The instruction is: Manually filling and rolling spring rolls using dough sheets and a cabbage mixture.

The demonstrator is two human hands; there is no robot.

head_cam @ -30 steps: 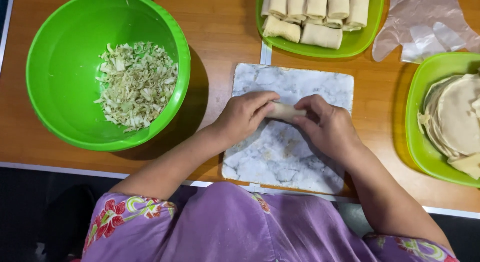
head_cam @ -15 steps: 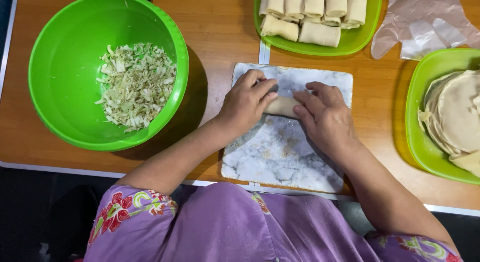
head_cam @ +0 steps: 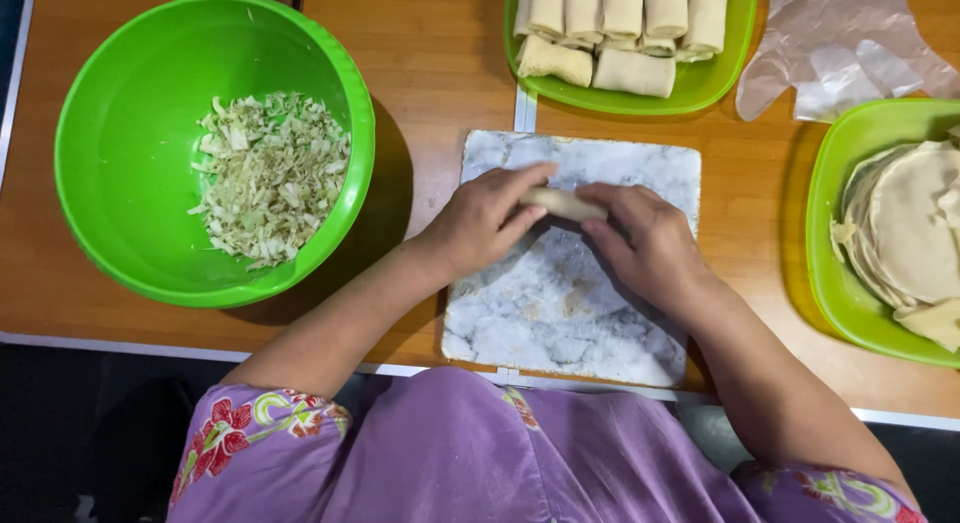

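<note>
A pale rolled spring roll [head_cam: 561, 203] lies across the far half of the marble-patterned board [head_cam: 560, 318]. My left hand [head_cam: 480, 223] presses on its left end with the fingers curled over it. My right hand [head_cam: 645, 238] covers its right end the same way. Only the middle of the roll shows between the two hands.
A big green bowl [head_cam: 110, 133] of shredded cabbage filling [head_cam: 270, 178] stands at the left. A green tray [head_cam: 725, 68] of finished rolls [head_cam: 620, 23] sits beyond the board. A green plate [head_cam: 835, 253] with stacked wrappers [head_cam: 915, 228] is at the right, clear plastic gloves [head_cam: 840, 48] behind it.
Both hands have rolled the spring roll away from me, toward the far edge of the board.
</note>
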